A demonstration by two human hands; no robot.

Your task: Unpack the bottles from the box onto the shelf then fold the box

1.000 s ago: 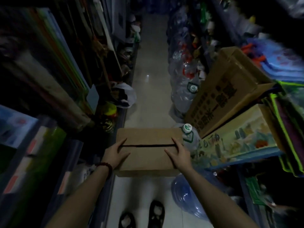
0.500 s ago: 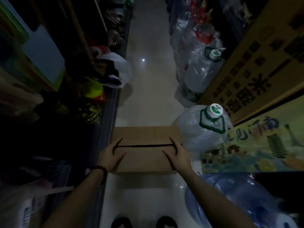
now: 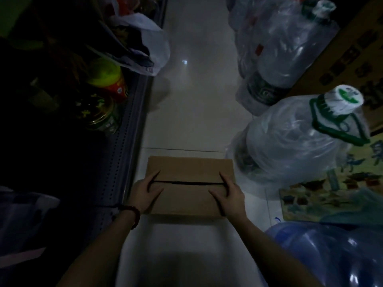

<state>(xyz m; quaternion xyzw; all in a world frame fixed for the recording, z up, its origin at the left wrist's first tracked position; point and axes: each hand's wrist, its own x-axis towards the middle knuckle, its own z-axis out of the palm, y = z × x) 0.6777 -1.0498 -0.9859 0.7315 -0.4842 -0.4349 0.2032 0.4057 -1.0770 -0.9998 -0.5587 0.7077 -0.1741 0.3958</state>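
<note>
Both hands rested on a closed cardboard box [image 3: 189,185] in a dim shop aisle.

The box sat on the pale floor [image 3: 194,100] between the left shelf [image 3: 128,141] and bagged water jugs [image 3: 290,141]; its flaps met at a dark seam, hiding any contents. The left hand [image 3: 145,193] and right hand [image 3: 230,195] lay flat with fingers spread. Printing on the brown carton [image 3: 356,65] and on the picture box [image 3: 331,195] was too blurred to read. A red jar with a yellow lid [image 3: 107,79] stood on the shelf.

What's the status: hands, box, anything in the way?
Left hand and right hand flat on top of the cardboard box, one at each end of its seam. Flaps closed; no bottles out. Bagged water jug close by the box's right side.
</note>
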